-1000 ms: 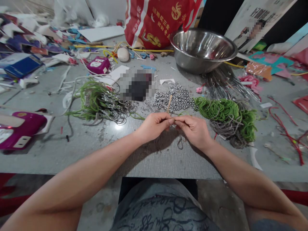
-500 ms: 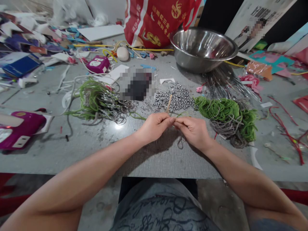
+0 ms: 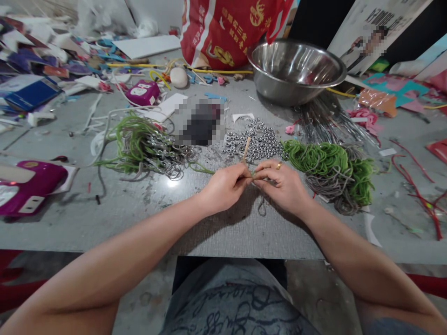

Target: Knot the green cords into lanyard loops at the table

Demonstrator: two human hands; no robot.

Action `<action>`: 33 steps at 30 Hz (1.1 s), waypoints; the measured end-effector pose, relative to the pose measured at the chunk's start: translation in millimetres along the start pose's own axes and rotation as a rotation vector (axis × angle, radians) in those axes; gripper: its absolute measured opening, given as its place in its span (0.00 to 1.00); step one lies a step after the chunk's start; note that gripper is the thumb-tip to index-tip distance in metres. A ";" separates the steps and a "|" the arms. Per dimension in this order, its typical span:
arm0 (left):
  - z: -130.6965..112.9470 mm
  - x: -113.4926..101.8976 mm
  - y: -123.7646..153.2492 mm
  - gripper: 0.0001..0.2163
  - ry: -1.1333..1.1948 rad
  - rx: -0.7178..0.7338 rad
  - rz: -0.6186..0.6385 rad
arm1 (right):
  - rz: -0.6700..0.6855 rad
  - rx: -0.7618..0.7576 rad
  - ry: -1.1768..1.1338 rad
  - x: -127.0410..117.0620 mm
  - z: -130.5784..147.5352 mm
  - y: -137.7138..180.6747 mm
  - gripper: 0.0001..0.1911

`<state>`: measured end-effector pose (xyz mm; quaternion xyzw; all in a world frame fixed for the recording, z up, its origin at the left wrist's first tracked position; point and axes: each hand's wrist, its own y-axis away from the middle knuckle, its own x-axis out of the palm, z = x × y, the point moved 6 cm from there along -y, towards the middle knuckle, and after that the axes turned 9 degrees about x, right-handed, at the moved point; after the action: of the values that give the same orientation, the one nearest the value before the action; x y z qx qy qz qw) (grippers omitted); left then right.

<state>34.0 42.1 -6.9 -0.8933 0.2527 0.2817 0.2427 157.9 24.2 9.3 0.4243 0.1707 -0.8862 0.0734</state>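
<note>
My left hand (image 3: 225,186) and my right hand (image 3: 281,184) meet fingertip to fingertip above the grey table (image 3: 122,214). Both are closed in a pinch on a thin green cord (image 3: 252,174), whose end trails left toward the finished pile. A small wooden stick (image 3: 246,149) rises just beyond my left fingers. A grey loop (image 3: 261,207) hangs under my right hand. Behind the hands lies a heap of small silver beads (image 3: 260,142). A ring shows on my right hand.
A pile of green and grey cords (image 3: 331,170) lies to the right, and cords with metal rings (image 3: 146,146) to the left. A steel bowl (image 3: 296,70) and red bag (image 3: 226,32) stand at the back. A purple object (image 3: 31,186) sits far left amid scattered scraps.
Both hands have shifted slightly away from me, toward the beads, and my right hand has rolled so its ring shows. The pinch on the cord has held throughout.
</note>
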 end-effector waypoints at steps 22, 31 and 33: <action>10.8 10.0 1.8 0.09 -0.465 -0.079 0.258 | -0.012 -0.052 0.320 9.8 -10.7 -2.0 0.06; 10.7 10.1 1.1 0.10 -0.460 -0.105 0.269 | 0.017 -0.027 0.151 14.1 -16.3 -5.2 0.04; 10.4 10.0 0.5 0.10 -0.459 -0.107 0.265 | 0.029 -0.011 0.132 16.1 -20.3 -6.1 0.03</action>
<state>36.8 44.6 -20.9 -0.7766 0.2905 0.5193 0.2072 160.9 37.5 -13.5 0.4839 0.1738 -0.8542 0.0773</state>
